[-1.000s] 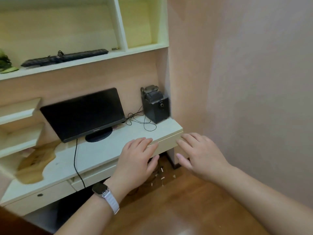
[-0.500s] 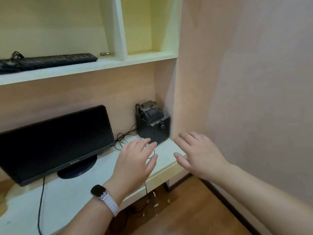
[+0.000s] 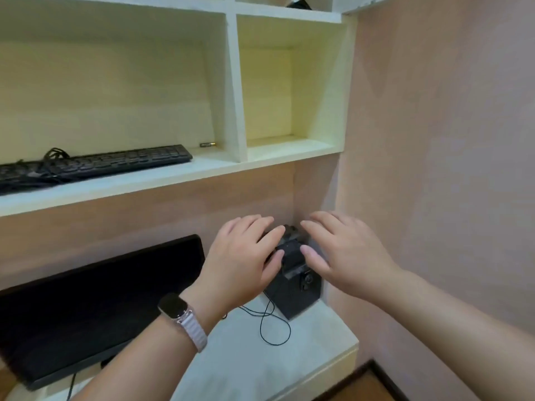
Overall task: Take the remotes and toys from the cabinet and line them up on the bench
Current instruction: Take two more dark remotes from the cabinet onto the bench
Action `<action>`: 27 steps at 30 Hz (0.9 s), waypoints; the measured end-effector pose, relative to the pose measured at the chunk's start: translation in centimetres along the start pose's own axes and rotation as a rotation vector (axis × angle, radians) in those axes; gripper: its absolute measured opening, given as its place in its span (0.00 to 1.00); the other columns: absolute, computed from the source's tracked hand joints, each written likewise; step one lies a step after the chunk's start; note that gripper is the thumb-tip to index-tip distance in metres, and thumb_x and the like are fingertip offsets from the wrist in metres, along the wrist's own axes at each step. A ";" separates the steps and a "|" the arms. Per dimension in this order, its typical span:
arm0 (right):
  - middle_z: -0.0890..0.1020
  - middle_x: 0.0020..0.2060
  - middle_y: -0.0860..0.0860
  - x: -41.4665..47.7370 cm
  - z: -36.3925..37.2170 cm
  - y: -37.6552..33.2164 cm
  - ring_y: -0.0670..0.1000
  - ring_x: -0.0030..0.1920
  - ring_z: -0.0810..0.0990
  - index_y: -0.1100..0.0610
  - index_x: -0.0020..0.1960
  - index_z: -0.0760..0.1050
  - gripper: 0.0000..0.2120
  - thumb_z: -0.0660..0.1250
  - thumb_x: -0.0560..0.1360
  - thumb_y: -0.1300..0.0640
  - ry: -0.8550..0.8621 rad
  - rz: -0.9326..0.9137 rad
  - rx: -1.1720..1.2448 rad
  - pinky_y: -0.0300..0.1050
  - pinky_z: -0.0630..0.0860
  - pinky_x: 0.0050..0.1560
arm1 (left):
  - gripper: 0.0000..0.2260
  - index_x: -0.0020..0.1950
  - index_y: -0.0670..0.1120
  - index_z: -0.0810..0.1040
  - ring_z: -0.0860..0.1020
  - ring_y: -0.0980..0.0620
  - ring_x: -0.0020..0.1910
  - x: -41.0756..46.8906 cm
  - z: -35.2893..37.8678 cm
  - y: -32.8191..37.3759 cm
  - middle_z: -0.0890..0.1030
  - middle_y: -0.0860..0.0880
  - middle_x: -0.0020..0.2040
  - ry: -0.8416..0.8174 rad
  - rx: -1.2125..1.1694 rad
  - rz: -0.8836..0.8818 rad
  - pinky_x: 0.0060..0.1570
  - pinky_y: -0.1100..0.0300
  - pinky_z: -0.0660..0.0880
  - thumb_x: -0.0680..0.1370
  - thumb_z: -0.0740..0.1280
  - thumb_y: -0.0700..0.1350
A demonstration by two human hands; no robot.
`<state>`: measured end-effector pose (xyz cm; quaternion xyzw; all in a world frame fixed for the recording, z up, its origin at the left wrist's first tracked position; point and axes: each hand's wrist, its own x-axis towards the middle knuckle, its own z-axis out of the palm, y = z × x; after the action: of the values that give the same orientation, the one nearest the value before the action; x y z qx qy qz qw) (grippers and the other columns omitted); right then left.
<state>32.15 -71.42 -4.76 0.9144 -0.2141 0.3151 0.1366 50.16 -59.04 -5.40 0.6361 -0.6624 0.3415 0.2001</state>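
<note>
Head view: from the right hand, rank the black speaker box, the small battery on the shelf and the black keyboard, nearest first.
1. Black speaker box: on the desk in the corner, directly beneath the right hand.
2. Small battery: up on the shelf, by the white divider, left of the hand.
3. Black keyboard: same shelf, stretching farther left.

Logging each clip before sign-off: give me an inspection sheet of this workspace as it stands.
Surface: white desk top, bare at its right end.
Job's things: no remotes or toys clearly seen; dark object atop the black box is blurred.
Clutter: monitor; keyboard and small battery on the shelf.
Grippers: left hand and right hand open, fingers spread by the box.
Cables: thin black cord looped on the desk.
Surroundings: pink wall.
</note>
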 end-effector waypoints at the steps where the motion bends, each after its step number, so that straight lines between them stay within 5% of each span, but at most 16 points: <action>1: 0.81 0.54 0.54 1.1 0.4 0.9 0.58 0.54 0.79 0.58 0.59 0.79 0.22 0.59 0.76 0.44 0.001 -0.011 0.008 0.51 0.76 0.46 | 0.16 0.61 0.46 0.79 0.76 0.43 0.60 1.0 0.2 -0.5 0.80 0.45 0.59 -0.005 0.028 -0.006 0.58 0.49 0.71 0.77 0.65 0.51; 7: 0.81 0.57 0.56 8.5 0.3 6.9 0.59 0.57 0.78 0.58 0.61 0.78 0.23 0.57 0.76 0.43 0.082 -0.087 0.038 0.53 0.77 0.51 | 0.18 0.63 0.46 0.79 0.77 0.44 0.60 8.3 0.5 -3.0 0.80 0.45 0.61 -0.026 0.156 -0.065 0.58 0.49 0.73 0.76 0.63 0.53; 18: 0.83 0.53 0.56 21.2 -2.1 16.6 0.60 0.51 0.81 0.57 0.56 0.81 0.24 0.57 0.74 0.43 0.315 -0.181 0.087 0.51 0.79 0.45 | 0.17 0.62 0.47 0.79 0.77 0.45 0.58 21.2 -0.2 -6.4 0.79 0.47 0.60 0.140 0.243 -0.162 0.54 0.50 0.74 0.76 0.63 0.53; 23: 0.79 0.59 0.55 26.8 -4.7 18.8 0.59 0.59 0.76 0.57 0.62 0.76 0.27 0.53 0.76 0.41 0.369 -0.145 0.172 0.54 0.76 0.52 | 0.19 0.63 0.45 0.79 0.76 0.46 0.58 27.1 -2.5 -8.2 0.79 0.45 0.60 0.229 0.295 -0.065 0.54 0.51 0.74 0.77 0.63 0.53; 27: 0.76 0.60 0.52 31.2 -7.8 19.4 0.56 0.61 0.72 0.56 0.64 0.74 0.19 0.59 0.79 0.47 0.397 -0.108 0.254 0.53 0.73 0.57 | 0.19 0.63 0.45 0.78 0.77 0.45 0.58 32.4 -5.3 -9.7 0.79 0.45 0.59 0.288 0.331 0.021 0.53 0.49 0.75 0.77 0.63 0.53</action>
<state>41.03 -94.82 23.25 0.8546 -0.0924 0.5051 0.0768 55.14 -77.73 22.80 0.5980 -0.5682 0.5352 0.1819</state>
